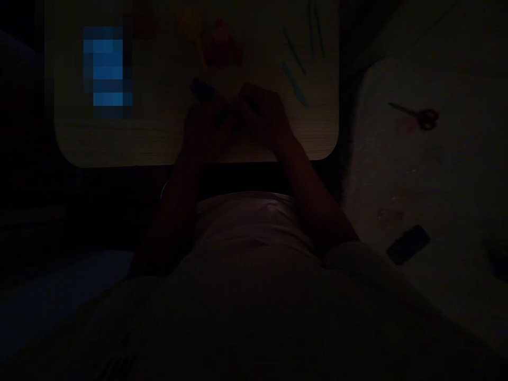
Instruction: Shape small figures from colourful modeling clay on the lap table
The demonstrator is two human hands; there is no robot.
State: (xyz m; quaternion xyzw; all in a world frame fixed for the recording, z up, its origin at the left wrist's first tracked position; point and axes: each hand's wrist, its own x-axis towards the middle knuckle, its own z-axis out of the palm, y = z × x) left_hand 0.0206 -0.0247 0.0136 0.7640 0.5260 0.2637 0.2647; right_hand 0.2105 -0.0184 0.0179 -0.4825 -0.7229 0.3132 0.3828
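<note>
The picture is very dark. My left hand [207, 126] and my right hand [264, 112] are close together over the front part of a wooden table [99, 140]. Both have curled fingers. A small dark patch shows at each hand, but I cannot make out what they hold. Just beyond my left hand lies a dark lump [202, 89]. Farther back are red and pink lumps [222, 47], beside a yellow rounded thing [190, 24] with a stick-like part. To the right of my right hand lies a blue flat tool [295, 84], with several thinner blue sticks [294, 51] behind it.
At the right, a pale covered surface [373, 159] bears scissors [423, 117], a small reddish piece [391, 215] and a dark blue rectangular thing [408, 245]. A pixelated blue patch hides the table's back left. The table's rounded front edge lies under my forearms.
</note>
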